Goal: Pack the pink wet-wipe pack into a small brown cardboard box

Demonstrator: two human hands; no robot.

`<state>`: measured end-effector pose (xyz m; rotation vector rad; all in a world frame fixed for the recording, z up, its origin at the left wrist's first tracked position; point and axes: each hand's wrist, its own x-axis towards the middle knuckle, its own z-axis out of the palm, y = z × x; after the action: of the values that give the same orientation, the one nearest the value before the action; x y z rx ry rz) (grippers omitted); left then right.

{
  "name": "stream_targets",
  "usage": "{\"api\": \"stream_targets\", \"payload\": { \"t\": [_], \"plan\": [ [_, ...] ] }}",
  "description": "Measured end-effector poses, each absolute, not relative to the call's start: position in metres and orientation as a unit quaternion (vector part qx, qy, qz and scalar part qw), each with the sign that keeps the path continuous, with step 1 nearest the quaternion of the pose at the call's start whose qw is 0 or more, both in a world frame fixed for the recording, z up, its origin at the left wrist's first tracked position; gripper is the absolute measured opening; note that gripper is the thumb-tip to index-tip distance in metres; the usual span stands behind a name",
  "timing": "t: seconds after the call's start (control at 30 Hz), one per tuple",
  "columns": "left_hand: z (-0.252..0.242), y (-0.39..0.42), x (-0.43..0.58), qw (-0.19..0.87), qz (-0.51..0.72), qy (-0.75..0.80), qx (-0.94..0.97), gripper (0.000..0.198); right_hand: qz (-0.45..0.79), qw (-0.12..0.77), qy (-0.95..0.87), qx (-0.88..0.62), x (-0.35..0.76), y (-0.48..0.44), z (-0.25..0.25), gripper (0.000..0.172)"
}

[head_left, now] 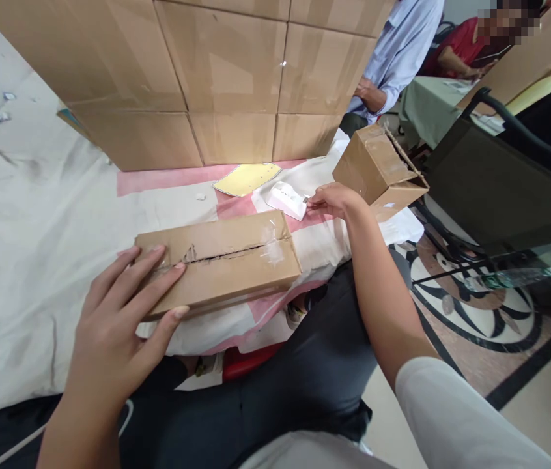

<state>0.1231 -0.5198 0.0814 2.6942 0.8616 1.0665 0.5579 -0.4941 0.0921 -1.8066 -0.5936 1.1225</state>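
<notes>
A long closed cardboard box lies in front of me, with a torn, ragged seam along its top and a shiny patch of clear tape at its right end. My left hand rests on the box's left end, fingers spread over the top and thumb at the near edge. Beyond the box sits a small white tape dispenser. My right hand reaches to its right end, with thumb and fingertips pinched together there. Whatever is between those fingertips is too small to make out.
Stacked taped cartons form a wall at the back. A yellow card lies before them. An open-ended cardboard box stands on the right. A person in a light blue shirt sits behind it; a dark chair is farther right.
</notes>
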Motion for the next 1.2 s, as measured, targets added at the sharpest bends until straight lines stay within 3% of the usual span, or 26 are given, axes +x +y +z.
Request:
{"api": "stream_targets", "payload": {
  "t": [0.37, 0.63, 1.07, 1.2],
  "plan": [
    [0.080, -0.519, 0.122, 0.066, 0.350, 0.290, 0.888, 0.060, 0.449, 0.462, -0.226, -0.731, 0.555, -0.499, 0.088, 0.045],
    [0.080, -0.520, 0.122, 0.071, 0.351, 0.296, 0.885, 0.059, 0.438, 0.461, -0.231, -0.736, 0.550, -0.509, 0.093, 0.025],
    [0.078, -0.521, 0.121, 0.084, 0.348, 0.308, 0.881, 0.063, 0.423, 0.491, -0.211, -0.732, 0.534, -0.518, 0.083, 0.023],
    [0.079, -0.523, 0.121, 0.100, 0.340, 0.324, 0.877, 0.065, 0.394, 0.522, -0.228, -0.722, 0.535, -0.521, 0.073, 0.030]
  ]
}}
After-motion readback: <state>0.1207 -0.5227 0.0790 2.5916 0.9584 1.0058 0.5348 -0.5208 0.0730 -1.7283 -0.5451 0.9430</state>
